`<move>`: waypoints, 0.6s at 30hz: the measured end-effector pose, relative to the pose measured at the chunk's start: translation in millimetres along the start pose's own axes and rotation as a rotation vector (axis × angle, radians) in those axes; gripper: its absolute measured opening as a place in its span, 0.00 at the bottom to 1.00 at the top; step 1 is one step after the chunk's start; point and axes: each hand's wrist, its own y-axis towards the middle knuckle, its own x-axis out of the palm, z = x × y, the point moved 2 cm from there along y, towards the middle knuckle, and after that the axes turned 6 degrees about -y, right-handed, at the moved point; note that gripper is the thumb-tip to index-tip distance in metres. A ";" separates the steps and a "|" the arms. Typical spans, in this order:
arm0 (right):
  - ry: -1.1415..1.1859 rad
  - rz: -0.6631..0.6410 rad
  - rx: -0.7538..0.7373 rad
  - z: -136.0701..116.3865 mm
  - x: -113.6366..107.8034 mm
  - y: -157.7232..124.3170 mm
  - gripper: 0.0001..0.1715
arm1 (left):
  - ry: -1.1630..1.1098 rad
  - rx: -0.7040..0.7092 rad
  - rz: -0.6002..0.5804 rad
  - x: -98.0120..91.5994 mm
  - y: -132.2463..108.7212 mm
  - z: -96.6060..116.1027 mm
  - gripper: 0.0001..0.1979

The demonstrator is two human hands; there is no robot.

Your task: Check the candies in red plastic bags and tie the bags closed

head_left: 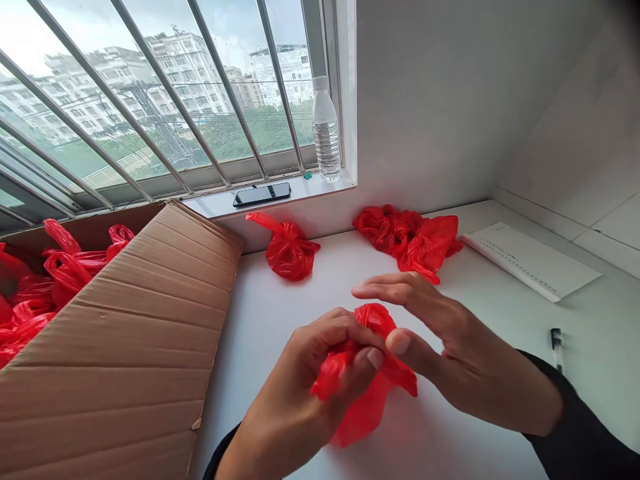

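Note:
My left hand (305,387) is closed around a crumpled red plastic bag (367,400) just above the white table (280,313). My right hand (450,347) meets it from the right, thumb pressed on the bag, fingers stretched out over its top. A knotted red bag (290,250) lies further back near the wall. A pile of loose red bags (410,237) lies to its right.
A large cardboard box (140,333) on the left holds several red bags (40,280). On the window sill lie a black phone (262,194) and a water bottle (325,130). A printed sheet (530,260) and a pen (556,343) lie at right.

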 end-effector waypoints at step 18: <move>0.194 -0.268 0.279 24.1 11.4 15.0 0.17 | 0.620 0.349 0.290 -4.4 13.3 -18.5 0.17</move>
